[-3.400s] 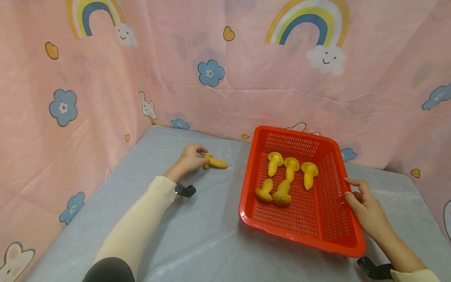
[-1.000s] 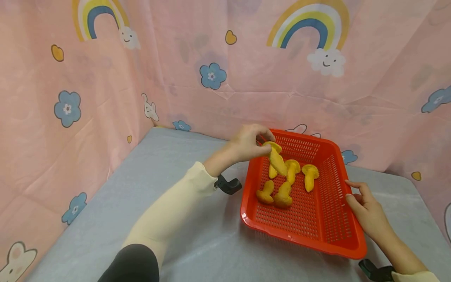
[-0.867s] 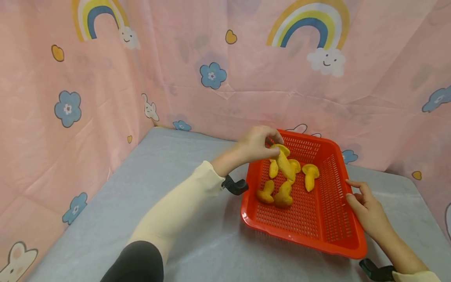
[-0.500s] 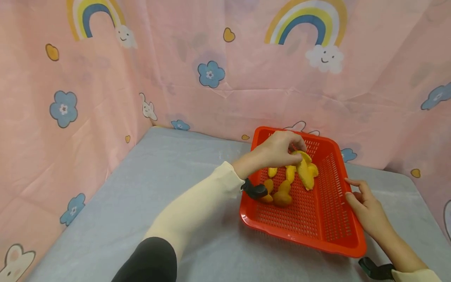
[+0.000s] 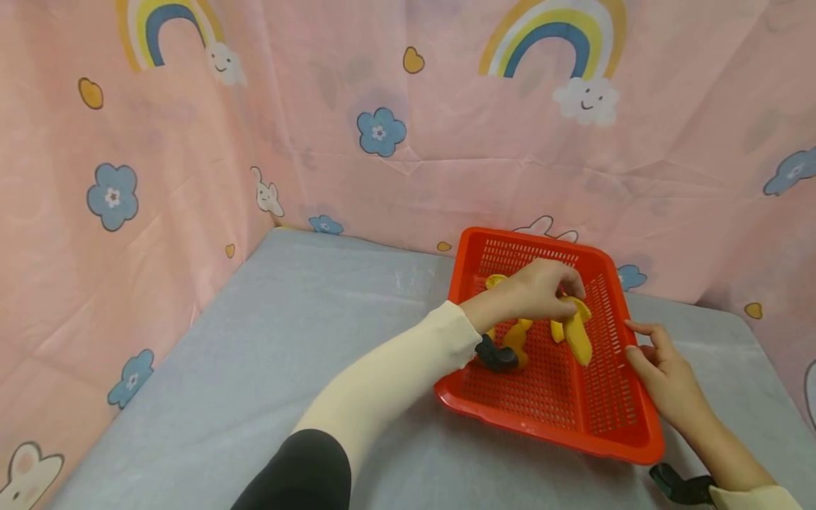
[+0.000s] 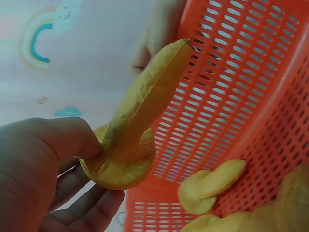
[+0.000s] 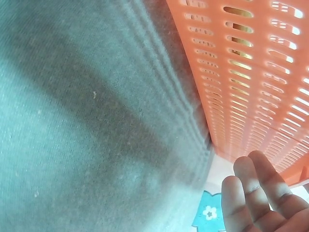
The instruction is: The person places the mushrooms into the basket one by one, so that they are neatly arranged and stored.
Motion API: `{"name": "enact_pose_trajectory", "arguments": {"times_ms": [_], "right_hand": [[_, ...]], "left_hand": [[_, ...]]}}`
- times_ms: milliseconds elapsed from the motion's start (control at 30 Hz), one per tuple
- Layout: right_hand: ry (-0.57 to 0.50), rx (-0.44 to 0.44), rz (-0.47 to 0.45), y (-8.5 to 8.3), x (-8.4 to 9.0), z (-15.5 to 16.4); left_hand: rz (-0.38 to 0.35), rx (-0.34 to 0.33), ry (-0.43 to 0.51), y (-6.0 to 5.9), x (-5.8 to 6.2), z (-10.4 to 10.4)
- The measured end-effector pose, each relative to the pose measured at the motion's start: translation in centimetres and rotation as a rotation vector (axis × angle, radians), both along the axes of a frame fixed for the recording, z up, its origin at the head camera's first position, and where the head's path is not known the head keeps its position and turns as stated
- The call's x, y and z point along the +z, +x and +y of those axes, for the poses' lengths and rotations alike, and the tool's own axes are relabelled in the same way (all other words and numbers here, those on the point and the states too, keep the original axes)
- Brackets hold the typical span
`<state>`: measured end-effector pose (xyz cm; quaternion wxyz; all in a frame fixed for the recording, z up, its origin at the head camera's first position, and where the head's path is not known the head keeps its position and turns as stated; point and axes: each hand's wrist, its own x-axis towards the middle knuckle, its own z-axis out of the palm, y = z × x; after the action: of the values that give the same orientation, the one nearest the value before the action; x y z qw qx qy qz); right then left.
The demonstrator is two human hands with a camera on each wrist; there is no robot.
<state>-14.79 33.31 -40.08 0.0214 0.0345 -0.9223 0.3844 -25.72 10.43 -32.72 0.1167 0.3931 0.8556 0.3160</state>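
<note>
My left hand (image 5: 538, 289) pinches a yellow mushroom (image 5: 578, 336) by its cap, above the right part of the red basket (image 5: 548, 440). In the left wrist view, the thumb and fingers hold the mushroom cap (image 6: 120, 169), and its stem points up and away. Several more yellow mushrooms (image 6: 212, 186) lie in the basket, partly hidden by my left hand and the black wrist device in the head view. My right hand (image 5: 669, 379) holds the basket's right rim; the right wrist view shows some of its fingers (image 7: 258, 183) beside the outer wall.
The basket stands on a table with a grey cover (image 5: 357, 304). Behind it and to the left hangs a pink printed curtain (image 5: 408, 184). A black device (image 5: 681, 487) is worn on the right wrist.
My left hand picked up the mushroom from the table left of the basket and carried it rightward over the basket, toward its right side. The right hand stays at the rim.
</note>
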Motion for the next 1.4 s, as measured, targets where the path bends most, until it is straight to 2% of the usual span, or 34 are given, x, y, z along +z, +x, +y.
{"name": "enact_pose_trajectory", "arguments": {"times_ms": [400,667,900,1233,1400], "right_hand": [[0.000,-0.003,0.004,0.0,0.0,-0.1],[0.009,-0.005,0.018,0.0,-0.3,-0.1],[0.015,0.006,0.025,-0.1,-0.1,0.1],[0.014,0.018,0.029,-0.1,-0.1,0.1],[0.016,0.009,0.032,-0.1,-0.1,0.1]], "left_hand": [[-0.089,0.011,-0.123,-0.3,-3.2,2.4],[-0.058,0.022,-0.186,-1.0,-4.6,3.1],[-0.041,-0.011,-0.210,-1.3,-5.6,3.5],[-0.026,-0.002,-0.263,-1.4,-6.5,3.6],[0.011,-0.008,-0.277,-1.5,-6.8,3.9]]}}
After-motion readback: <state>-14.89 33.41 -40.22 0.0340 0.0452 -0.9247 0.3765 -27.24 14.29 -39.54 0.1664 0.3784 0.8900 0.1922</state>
